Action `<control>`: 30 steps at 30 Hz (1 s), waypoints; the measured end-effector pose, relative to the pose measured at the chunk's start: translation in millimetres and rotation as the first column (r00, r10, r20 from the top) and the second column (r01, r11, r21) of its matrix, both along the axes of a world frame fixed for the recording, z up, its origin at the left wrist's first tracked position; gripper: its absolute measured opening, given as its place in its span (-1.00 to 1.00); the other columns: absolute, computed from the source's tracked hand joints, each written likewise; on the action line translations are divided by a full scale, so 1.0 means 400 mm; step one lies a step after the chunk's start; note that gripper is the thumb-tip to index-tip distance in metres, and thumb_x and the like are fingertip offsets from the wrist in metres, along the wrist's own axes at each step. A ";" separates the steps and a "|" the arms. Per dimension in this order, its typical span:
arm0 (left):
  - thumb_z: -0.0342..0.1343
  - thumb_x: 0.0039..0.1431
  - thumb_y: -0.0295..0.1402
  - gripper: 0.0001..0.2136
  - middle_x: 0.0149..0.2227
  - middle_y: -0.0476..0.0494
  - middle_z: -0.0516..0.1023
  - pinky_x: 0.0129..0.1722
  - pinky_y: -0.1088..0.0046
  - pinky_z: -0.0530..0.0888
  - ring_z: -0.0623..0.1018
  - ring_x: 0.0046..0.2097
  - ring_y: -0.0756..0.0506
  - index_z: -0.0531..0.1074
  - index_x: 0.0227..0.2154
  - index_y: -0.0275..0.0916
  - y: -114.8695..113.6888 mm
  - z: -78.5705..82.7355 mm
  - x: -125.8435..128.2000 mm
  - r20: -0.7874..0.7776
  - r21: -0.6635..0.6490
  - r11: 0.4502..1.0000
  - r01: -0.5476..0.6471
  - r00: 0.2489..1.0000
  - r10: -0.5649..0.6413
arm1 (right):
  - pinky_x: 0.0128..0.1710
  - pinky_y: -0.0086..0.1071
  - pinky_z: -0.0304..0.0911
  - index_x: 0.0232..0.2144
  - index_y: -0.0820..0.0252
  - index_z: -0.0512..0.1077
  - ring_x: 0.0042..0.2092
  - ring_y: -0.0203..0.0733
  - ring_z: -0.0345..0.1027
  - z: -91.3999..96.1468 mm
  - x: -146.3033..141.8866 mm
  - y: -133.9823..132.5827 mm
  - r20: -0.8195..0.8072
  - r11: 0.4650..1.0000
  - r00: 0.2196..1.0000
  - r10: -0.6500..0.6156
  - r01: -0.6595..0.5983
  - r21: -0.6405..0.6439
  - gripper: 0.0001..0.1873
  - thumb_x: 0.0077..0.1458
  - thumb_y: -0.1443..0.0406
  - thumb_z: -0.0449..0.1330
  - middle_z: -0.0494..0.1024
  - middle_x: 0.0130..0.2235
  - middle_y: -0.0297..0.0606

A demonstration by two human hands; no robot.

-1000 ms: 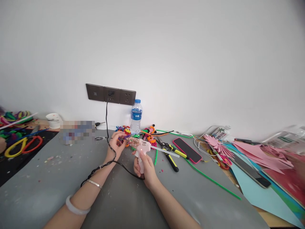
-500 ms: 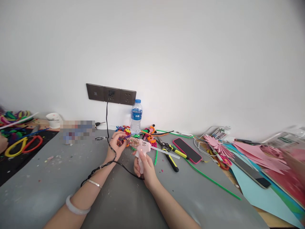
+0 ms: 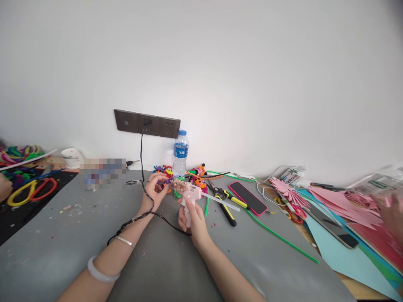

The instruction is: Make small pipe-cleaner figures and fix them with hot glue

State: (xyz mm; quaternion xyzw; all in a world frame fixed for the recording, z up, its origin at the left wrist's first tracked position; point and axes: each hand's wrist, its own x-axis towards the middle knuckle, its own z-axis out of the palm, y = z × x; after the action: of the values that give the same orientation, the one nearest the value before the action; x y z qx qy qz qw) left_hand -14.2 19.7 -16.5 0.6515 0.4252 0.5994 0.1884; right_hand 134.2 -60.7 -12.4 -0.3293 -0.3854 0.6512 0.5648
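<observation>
Wrapped round the handle of a pink hot glue gun (image 3: 188, 205) is my right hand (image 3: 195, 220). A clear glue stick (image 3: 222, 202) juts from the gun's back end. My left hand (image 3: 155, 191) pinches a small purple piece (image 3: 169, 181) at the gun's nozzle; its full shape is hidden by fingers and gun. The gun's black cord (image 3: 166, 221) passes over my left forearm. Behind the hands, small colourful pipe-cleaner figures (image 3: 168, 170) stand near a water bottle (image 3: 180, 153).
Right of the gun lie yellow-black pliers (image 3: 225, 205), a pink-cased phone (image 3: 247, 198) and a green pipe cleaner (image 3: 280, 238). Coloured paper (image 3: 349, 262) covers the far right, where another person's hand (image 3: 392, 218) shows. Scissors (image 3: 44, 189) and another hand (image 3: 4, 187) are at far left. The cord runs to a wall socket (image 3: 147, 125).
The glue gun in my right hand has shifted slightly to the right. My left hand stays almost in place. At the far right, the other person's hand has moved a little.
</observation>
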 end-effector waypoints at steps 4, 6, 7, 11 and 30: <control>0.14 0.09 -0.35 -0.92 -0.16 -0.19 0.47 -0.51 0.52 0.42 0.50 -0.24 -0.08 0.45 -0.34 -0.22 -0.003 0.003 0.001 0.007 -0.007 1.000 -0.005 1.000 0.005 | -0.73 -0.56 -0.17 -0.30 0.25 0.33 -0.75 -0.50 -0.06 0.007 0.000 -0.002 0.004 1.000 1.000 -0.014 0.015 -0.017 -0.50 0.08 -0.10 0.13 0.18 -0.69 -0.56; 0.14 0.10 -0.35 -0.92 -0.16 -0.18 0.46 -0.51 0.52 0.42 0.50 -0.24 -0.08 0.44 -0.34 -0.21 -0.004 0.005 0.002 0.008 -0.008 1.000 -0.007 1.000 0.007 | -0.73 -0.56 -0.18 -0.30 0.24 0.33 -0.75 -0.50 -0.07 0.010 0.000 -0.002 0.005 1.000 1.000 -0.016 0.016 -0.023 -0.49 0.07 -0.11 0.12 0.18 -0.69 -0.56; 0.13 0.10 -0.34 -0.92 -0.16 -0.18 0.47 -0.51 0.52 0.41 0.50 -0.24 -0.07 0.44 -0.34 -0.21 -0.005 0.007 0.002 0.009 -0.008 1.000 -0.008 1.000 0.008 | -0.73 -0.56 -0.19 -0.31 0.24 0.32 -0.75 -0.50 -0.08 0.011 0.001 -0.002 0.007 1.000 1.000 -0.017 0.018 -0.024 -0.49 0.07 -0.12 0.12 0.17 -0.70 -0.56; 0.13 0.10 -0.34 -0.92 -0.18 -0.16 0.47 -0.52 0.52 0.40 0.49 -0.27 -0.06 0.43 -0.36 -0.21 -0.006 0.009 0.004 0.015 0.001 1.000 -0.015 1.000 0.015 | -0.73 -0.56 -0.20 -0.31 0.24 0.32 -0.75 -0.49 -0.07 0.013 0.002 -0.002 0.021 0.999 0.999 -0.026 0.027 -0.018 -0.49 0.07 -0.11 0.12 0.18 -0.69 -0.56; 0.15 0.10 -0.32 -0.90 -0.17 -0.19 0.48 -0.49 0.51 0.43 0.51 -0.23 -0.09 0.46 -0.34 -0.22 -0.009 0.011 0.005 0.077 0.003 1.000 0.005 0.997 -0.005 | -0.72 -0.55 -0.16 -0.23 0.19 0.28 -0.72 -0.47 -0.05 0.008 0.015 -0.003 0.002 0.985 0.998 -0.063 0.062 0.160 -0.58 0.19 -0.06 0.04 0.17 -0.65 -0.55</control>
State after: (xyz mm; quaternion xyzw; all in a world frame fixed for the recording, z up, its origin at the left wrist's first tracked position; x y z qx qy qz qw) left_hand -12.1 16.2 -12.0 0.6294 0.4150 0.6242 0.2051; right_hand 140.2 -61.9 -9.2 -0.2972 -0.4277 0.5991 0.6081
